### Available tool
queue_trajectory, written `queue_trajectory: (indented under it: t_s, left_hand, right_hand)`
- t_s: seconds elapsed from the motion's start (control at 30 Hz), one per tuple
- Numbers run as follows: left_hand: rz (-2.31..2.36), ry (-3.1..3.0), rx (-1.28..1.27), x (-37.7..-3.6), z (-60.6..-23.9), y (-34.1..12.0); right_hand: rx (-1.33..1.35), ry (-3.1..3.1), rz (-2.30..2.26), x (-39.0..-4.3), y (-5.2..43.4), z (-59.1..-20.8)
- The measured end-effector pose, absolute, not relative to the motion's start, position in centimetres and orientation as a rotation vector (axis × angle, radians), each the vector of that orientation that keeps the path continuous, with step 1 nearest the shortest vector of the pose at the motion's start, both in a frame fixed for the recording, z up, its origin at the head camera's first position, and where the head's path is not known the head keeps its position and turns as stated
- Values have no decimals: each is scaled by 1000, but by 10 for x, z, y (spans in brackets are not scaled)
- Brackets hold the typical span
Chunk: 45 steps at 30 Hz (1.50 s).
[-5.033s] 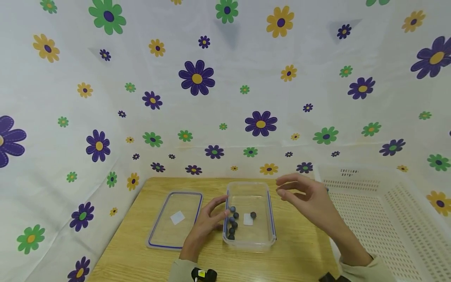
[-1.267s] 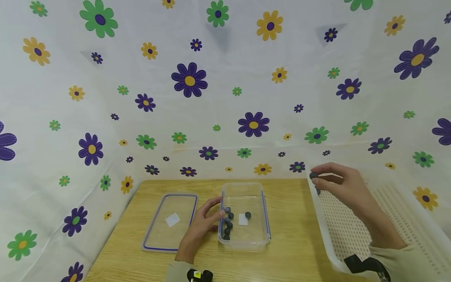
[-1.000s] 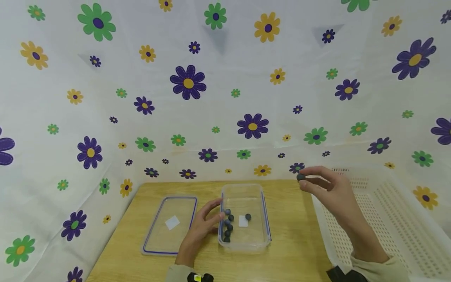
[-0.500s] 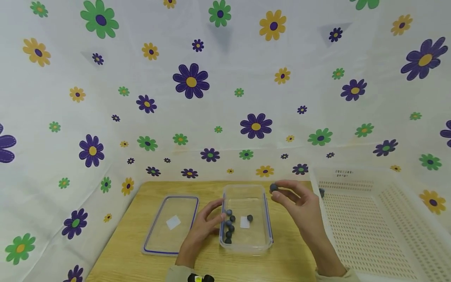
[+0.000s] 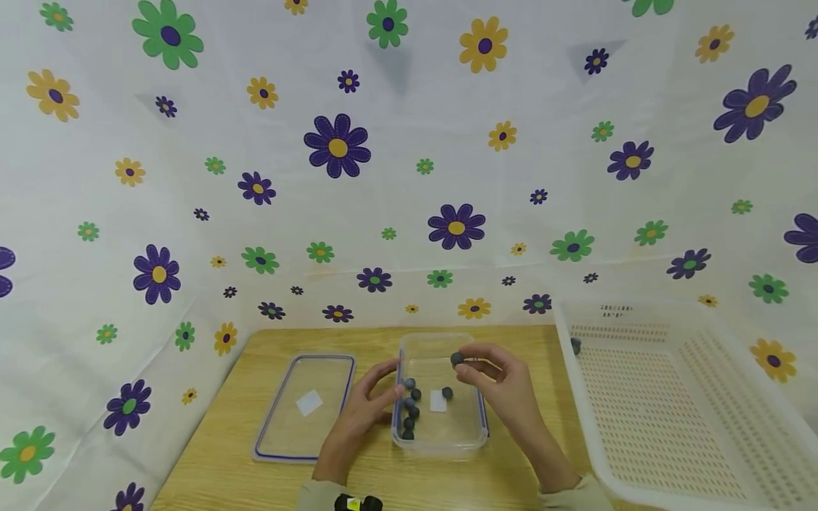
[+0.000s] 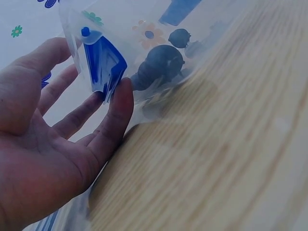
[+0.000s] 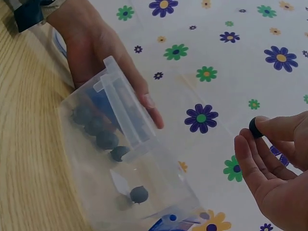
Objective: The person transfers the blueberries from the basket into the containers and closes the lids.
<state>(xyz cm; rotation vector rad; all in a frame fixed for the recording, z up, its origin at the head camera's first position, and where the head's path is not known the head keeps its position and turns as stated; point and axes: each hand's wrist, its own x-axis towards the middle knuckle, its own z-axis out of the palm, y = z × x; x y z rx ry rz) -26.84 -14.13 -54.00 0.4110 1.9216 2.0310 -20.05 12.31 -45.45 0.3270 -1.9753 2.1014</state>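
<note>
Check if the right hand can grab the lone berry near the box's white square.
Probably not: the right hand pinches another berry, though the open box leaves the way free.

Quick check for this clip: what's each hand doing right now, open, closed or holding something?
Left hand: holding the clear container by its side.
Right hand: closed on one small dark ball.

Soft, even light, dimmer in wrist views
</note>
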Motion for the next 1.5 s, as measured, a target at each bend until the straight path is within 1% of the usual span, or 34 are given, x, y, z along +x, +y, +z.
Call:
queue_trajectory:
  t_s: [0.5, 0.73, 1.1, 1.27, 1.5]
  left_hand:
    - [2020, 1946, 401, -269, -538, -141]
    - [2018, 1947, 398, -270, -539, -141]
    - [2011, 1961, 408, -269, -535, -142]
    - [2010, 1967, 407, -269, -536, -142]
    - [2020, 1951, 416, -269, -536, -144]
  right_hand:
    - [316, -2103, 2103, -207, 108, -482]
    - [374, -2134, 2067, -208, 107, -484]
    - [386, -2162, 2062, -208, 107, -481]
    - [408, -2183, 2032, -202, 112, -466]
    - [477, -2098, 1924, -181, 130, -416]
